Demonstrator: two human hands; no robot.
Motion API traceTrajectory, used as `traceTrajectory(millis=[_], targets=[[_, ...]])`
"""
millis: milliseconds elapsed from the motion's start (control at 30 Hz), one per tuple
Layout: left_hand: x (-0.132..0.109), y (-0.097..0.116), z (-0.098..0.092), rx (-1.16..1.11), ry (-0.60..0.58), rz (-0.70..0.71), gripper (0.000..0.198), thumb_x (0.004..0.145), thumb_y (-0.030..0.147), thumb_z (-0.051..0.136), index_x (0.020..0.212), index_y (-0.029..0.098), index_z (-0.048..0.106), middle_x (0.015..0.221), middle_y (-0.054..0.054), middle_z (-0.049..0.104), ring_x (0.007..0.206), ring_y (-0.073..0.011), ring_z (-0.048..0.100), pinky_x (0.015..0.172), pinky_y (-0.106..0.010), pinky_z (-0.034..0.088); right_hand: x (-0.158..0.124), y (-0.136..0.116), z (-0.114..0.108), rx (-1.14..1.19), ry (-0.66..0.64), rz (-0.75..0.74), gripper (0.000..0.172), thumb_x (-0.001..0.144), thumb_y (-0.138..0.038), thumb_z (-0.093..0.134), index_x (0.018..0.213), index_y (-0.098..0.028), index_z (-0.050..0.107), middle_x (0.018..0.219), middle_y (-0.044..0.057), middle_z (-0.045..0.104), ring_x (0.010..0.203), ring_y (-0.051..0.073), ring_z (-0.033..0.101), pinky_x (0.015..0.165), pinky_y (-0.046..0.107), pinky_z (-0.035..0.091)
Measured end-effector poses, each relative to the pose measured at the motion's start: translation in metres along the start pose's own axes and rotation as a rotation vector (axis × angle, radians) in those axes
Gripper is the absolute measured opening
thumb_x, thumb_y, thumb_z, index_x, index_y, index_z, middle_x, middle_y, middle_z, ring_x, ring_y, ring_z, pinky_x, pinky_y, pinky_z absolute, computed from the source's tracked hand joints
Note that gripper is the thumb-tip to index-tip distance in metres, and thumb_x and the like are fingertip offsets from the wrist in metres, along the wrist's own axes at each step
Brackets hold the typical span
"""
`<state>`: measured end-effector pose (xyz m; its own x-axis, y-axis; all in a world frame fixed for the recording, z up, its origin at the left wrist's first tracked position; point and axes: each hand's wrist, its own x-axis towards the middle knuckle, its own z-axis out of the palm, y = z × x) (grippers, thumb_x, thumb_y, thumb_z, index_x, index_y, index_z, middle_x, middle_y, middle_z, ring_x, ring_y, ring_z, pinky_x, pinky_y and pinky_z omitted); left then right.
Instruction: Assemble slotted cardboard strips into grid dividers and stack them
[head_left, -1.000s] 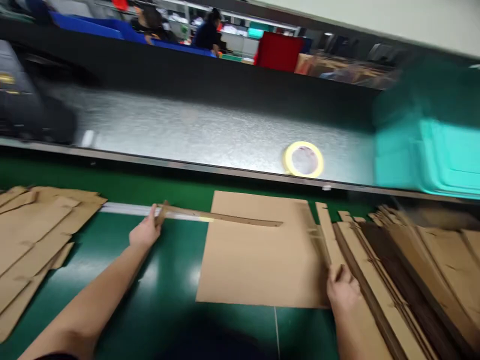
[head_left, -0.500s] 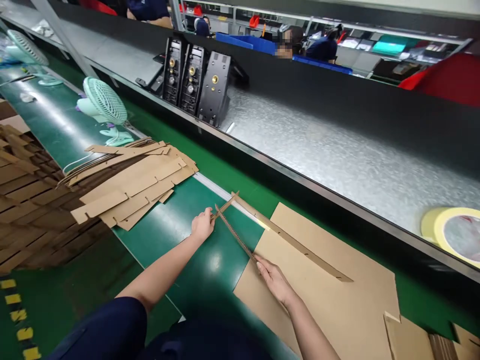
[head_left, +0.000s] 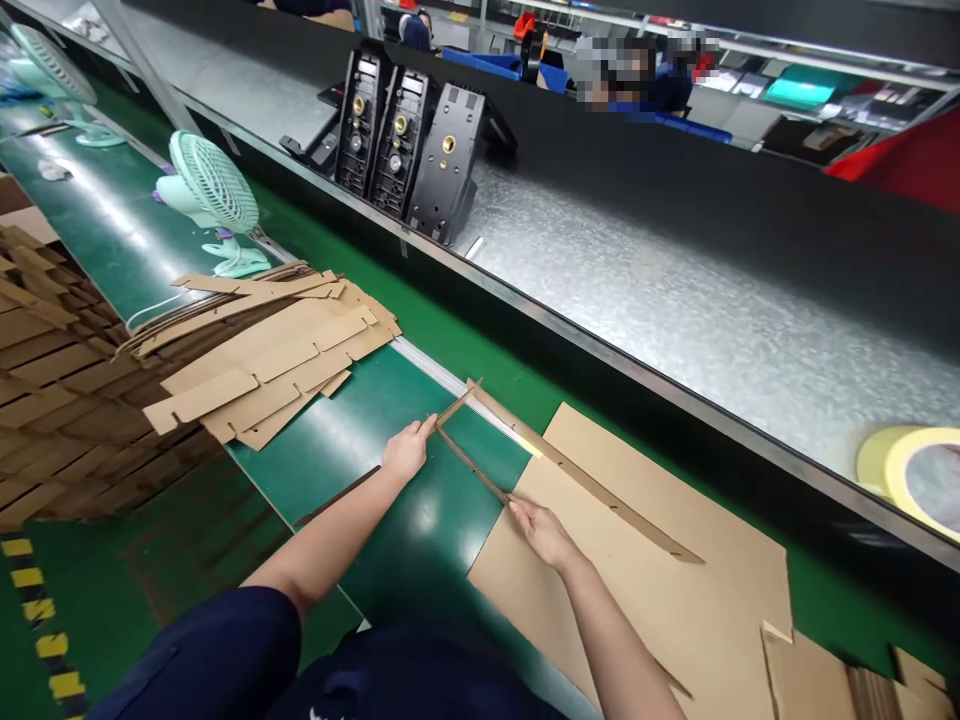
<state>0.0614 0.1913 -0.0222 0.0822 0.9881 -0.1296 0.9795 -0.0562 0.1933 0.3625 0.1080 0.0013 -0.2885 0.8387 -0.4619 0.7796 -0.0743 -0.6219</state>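
My left hand is closed on a notched cardboard strip. This strip's far end crosses the end of a long cardboard divider, which stands on edge with several slots along it. A second cardboard strip is gripped in my right hand, partly hidden by the forearm. Its far end meets the left-hand strip right beside my left fingertips; whether their slots interlock cannot be made out. Under the right hand and the divider lies a flat cardboard sheet.
Loose notched cardboard strips are piled on the green table at left. Beyond are a mint fan, black housings and a yellow tape roll on the metal shelf. More cardboard lies lower right.
The right-hand strip's far end has come down onto the left-hand strip, beside my left fingers. The long divider stays in place. The view has shifted slightly.
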Motion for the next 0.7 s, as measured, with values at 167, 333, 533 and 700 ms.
traceTrajectory(millis=[167,333,533,700], targets=[[-0.004,0.002,-0.007,0.042,-0.034,-0.011,0.062,0.087,0.013,0.036,0.146,0.026,0.03,0.11,-0.009,0.06,0.097,-0.0203,0.061,0.074,-0.028,0.049,-0.033,0.017,0.004,-0.256,0.393,-0.018,0.047,0.096,-0.045,0.031,0.127,-0.022,0.057,0.131,0.01,0.055,0.124,0.024,0.045,0.104,0.041,0.037],[-0.013,0.005,-0.015,0.122,-0.109,-0.057,0.056,0.092,0.028,0.028,0.147,0.027,0.027,0.115,-0.009,0.061,0.086,-0.0234,0.064,0.069,-0.034,0.049,-0.144,0.111,-0.006,-0.328,0.83,0.509,0.046,0.095,-0.037,0.029,0.128,-0.017,0.053,0.139,0.014,0.046,0.129,0.026,0.039,0.104,0.044,0.034],[-0.008,0.024,-0.026,0.208,-0.203,-0.208,0.063,0.091,0.058,0.017,0.148,0.032,0.02,0.133,-0.005,0.054,0.104,-0.0284,0.06,0.08,-0.04,0.047,-0.319,0.242,0.008,0.01,0.725,1.482,0.081,0.084,-0.056,0.043,0.146,-0.009,0.024,0.152,0.023,0.02,0.138,0.037,0.022,0.105,0.058,0.028],[-0.007,0.042,-0.038,0.167,-0.213,-0.275,0.08,0.081,0.076,0.02,0.146,0.03,0.025,0.138,-0.008,0.05,0.114,-0.0308,0.055,0.085,-0.041,0.046,-0.337,0.273,0.042,0.042,0.665,1.39,0.077,0.081,-0.063,0.042,0.139,-0.013,0.038,0.149,0.019,0.03,0.138,0.034,0.024,0.106,0.057,0.028]])
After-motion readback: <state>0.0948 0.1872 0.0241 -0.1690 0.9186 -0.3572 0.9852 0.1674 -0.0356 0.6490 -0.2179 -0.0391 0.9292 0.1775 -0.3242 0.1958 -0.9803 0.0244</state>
